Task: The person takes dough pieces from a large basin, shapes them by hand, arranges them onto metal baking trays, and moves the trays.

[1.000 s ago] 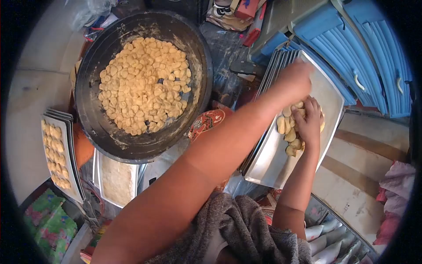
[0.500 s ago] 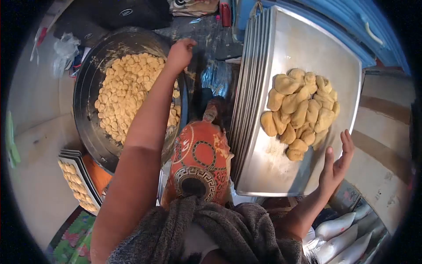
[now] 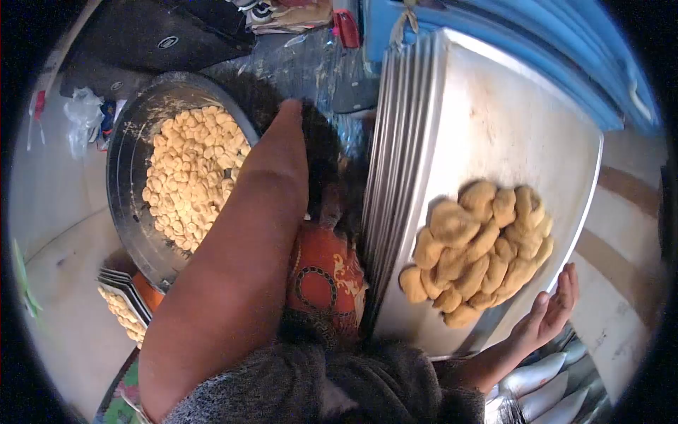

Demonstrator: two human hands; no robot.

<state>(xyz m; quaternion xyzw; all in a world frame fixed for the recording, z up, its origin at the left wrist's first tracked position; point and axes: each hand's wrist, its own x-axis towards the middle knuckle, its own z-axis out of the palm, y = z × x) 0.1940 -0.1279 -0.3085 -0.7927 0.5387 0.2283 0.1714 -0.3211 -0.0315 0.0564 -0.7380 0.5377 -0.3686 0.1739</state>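
Observation:
My left arm stretches forward past the right rim of a large black tub (image 3: 236, 95), which holds many small lumps of dough (image 3: 187, 173). At its far end, my left hand (image 3: 290, 109) is seen from behind, beyond the tub's rim, and its fingers are hidden. On the right, my right hand (image 3: 554, 314) is open with fingers stretched, near the lower right edge of a metal tray (image 3: 526, 134). Larger pieces of dough (image 3: 480, 247) lie heaped on that tray. The right hand holds nothing and seems apart from the dough.
The tray tops a stack of trays (image 3: 395, 177). Red patterned cloth (image 3: 325, 283) covers my lap. Smaller trays with shaped dough pieces (image 3: 121, 314) stand at lower left. Blue trays or panels (image 3: 508, 42) are at upper right, and a black bag (image 3: 162, 42) lies beyond the tub.
The view has shifted, with the tray and dough lower in the frame. My left arm reaches farther forward, and the hand's fingers have gone out of sight. The right hand stays open by the tray.

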